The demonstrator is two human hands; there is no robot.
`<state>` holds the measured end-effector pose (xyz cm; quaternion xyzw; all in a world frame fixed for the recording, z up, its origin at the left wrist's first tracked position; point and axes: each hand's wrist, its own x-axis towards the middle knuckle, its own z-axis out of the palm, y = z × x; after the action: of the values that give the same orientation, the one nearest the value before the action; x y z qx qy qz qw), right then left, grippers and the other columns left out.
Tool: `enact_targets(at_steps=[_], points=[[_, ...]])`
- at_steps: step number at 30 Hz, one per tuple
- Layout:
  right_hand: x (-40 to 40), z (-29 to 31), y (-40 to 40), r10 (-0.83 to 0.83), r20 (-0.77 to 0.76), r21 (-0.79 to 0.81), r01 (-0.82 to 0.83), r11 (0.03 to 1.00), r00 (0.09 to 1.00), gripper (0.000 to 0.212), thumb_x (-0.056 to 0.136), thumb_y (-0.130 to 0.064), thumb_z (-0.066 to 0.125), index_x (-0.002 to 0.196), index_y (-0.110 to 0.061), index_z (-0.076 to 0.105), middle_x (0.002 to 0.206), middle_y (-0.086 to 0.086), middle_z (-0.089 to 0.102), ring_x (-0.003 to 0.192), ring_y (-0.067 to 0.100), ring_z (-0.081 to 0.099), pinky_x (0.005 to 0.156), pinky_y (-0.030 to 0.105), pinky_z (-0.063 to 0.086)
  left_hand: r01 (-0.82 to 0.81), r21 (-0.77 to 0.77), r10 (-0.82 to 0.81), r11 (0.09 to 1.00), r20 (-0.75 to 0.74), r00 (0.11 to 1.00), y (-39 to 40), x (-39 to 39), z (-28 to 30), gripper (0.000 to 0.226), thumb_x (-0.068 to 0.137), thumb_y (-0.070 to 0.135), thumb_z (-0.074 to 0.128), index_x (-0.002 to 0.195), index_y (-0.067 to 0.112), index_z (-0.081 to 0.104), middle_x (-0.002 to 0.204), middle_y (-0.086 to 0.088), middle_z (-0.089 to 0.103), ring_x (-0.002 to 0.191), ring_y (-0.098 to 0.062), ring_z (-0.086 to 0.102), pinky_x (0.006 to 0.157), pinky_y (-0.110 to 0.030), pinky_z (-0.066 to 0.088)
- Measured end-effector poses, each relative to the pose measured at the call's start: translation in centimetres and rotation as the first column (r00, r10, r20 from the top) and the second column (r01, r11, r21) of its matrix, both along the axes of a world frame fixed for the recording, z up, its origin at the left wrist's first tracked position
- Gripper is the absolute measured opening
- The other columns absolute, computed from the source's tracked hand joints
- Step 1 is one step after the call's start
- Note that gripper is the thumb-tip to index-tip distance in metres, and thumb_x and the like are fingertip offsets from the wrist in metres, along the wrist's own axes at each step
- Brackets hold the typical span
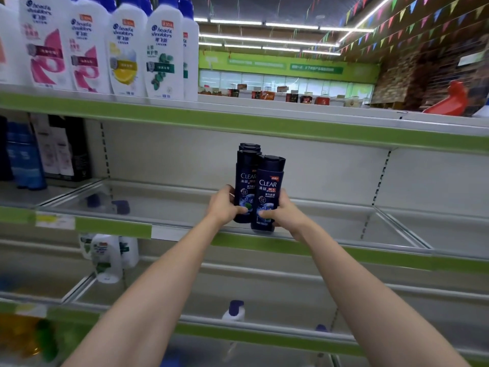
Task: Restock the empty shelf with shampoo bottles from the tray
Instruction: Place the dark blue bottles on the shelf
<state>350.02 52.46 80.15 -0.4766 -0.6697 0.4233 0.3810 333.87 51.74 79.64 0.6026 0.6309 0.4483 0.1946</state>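
White bottles [127,51] stand at the upper shelf's left end; the left hand [224,205] curls round a dark shampoo bottle [244,178]; the right hand [281,211] grips another bottle [267,192] just beside it, at the middle shelf's [344,229] front edge.

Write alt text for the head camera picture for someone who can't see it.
Two hands, left hand and right hand, each hold a dark blue shampoo bottle at the front edge of a mostly bare shop shelf. More dark bottles stand just behind. White shampoo bottles line the shelf above.
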Motion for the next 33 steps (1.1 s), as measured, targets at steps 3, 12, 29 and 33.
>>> enact_targets(at_steps=[3, 12, 29, 33], points=[[-0.3, -0.2, 0.1, -0.021, -0.021, 0.009, 0.021, 1.000, 1.000, 0.054, 0.083, 0.000, 0.065, 0.115, -0.020, 0.027, 0.119, 0.007, 0.056, 0.109, 0.024, 0.056, 0.088, 0.041, 0.049, -0.033, 0.004, 0.033, 0.999, -0.003, 0.999, 0.6, 0.2, 0.0, 0.047, 0.071, 0.012, 0.080, 0.109, 0.003, 0.053, 0.105, -0.012, 0.066, 0.088, -0.023, 0.060, 0.075, -0.029, 0.047], [-2.2, -0.6, 1.1, -0.066, 0.034, 0.051, 0.064, 0.997, 0.997, 0.050, 0.083, -0.007, 0.067, 0.109, -0.021, 0.027, 0.129, 0.012, 0.048, 0.116, 0.032, 0.054, 0.080, 0.040, 0.055, 0.031, -0.056, -0.023, 0.998, 0.135, 0.991, 1.8, -0.2, 0.2, 0.029, 0.081, 0.004, 0.070, 0.099, 0.011, 0.048, 0.099, -0.014, 0.063, 0.085, -0.029, 0.064, 0.065, -0.036, 0.058], [-2.5, -0.7, -1.1, -0.120, 0.156, 0.065, 0.111, 0.992, 0.981, 0.063, 0.080, -0.020, 0.073, 0.127, -0.010, 0.032, 0.131, 0.014, 0.040, 0.119, 0.029, 0.048, 0.102, 0.047, 0.044, -0.154, -0.015, 0.155, 0.988, 0.009, 0.988, -1.8, -1.0, -0.1, 0.022, 0.089, 0.001, 0.048, 0.109, 0.003, 0.057, 0.107, -0.017, 0.063, 0.100, -0.032, 0.060, 0.086, -0.032, 0.046], [-0.7, -0.9, -3.5, -0.131, 0.184, 0.109, 0.112, 0.988, 0.974, 0.060, 0.080, -0.022, 0.073, 0.126, -0.006, 0.039, 0.130, 0.014, 0.041, 0.119, 0.027, 0.047, 0.105, 0.039, 0.039, -0.161, -0.008, 0.161, 0.987, -0.055, 0.985, -4.7, 0.5, -0.8, 0.017, 0.089, 0.006, 0.047, 0.103, 0.008, 0.057, 0.106, -0.018, 0.065, 0.097, -0.033, 0.062, 0.087, -0.039, 0.051]])
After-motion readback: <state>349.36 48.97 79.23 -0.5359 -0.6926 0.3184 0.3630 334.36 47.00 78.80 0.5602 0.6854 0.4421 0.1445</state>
